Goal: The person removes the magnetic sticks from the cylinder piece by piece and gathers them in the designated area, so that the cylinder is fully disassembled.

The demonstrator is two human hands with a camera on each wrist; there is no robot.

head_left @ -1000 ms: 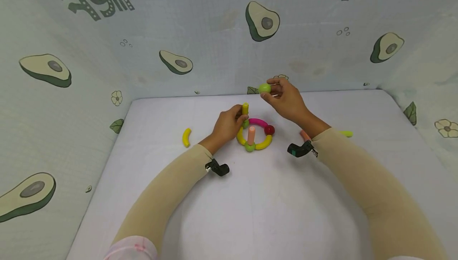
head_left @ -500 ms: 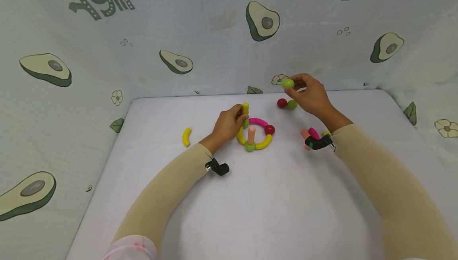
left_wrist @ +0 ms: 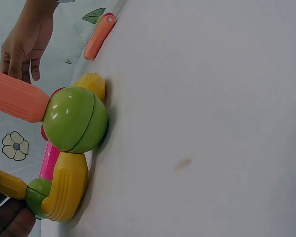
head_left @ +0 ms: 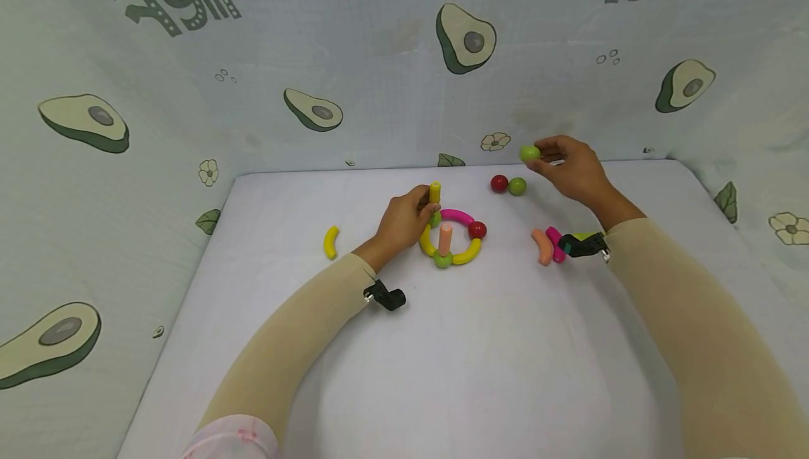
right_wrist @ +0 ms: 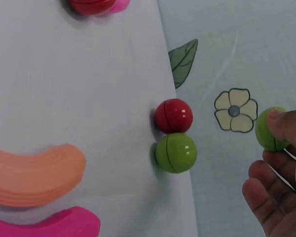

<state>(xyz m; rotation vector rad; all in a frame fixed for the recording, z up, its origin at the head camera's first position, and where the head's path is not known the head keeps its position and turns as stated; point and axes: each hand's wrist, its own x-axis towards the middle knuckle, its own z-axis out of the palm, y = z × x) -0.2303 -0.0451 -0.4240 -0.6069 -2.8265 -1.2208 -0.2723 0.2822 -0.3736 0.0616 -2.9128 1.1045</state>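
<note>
My left hand pinches an upright yellow stick that rises from a small green ball in a ring of toy pieces. The ring joins curved yellow pieces, a curved magenta piece, a red ball and a green ball at the front. From that front ball stands a peach-coloured stick. Over the far right of the table, my right hand holds another green ball between thumb and fingers; the right wrist view shows this ball too.
Near the table's back edge, a loose red ball touches a green ball. Curved peach and magenta pieces lie right, with a lime piece partly behind the wrist camera. A curved yellow piece lies left.
My right hand has moved right with the green ball, away from the ring. The loose red and green balls and the pieces at right have come into sight. My left hand has stayed put.
</note>
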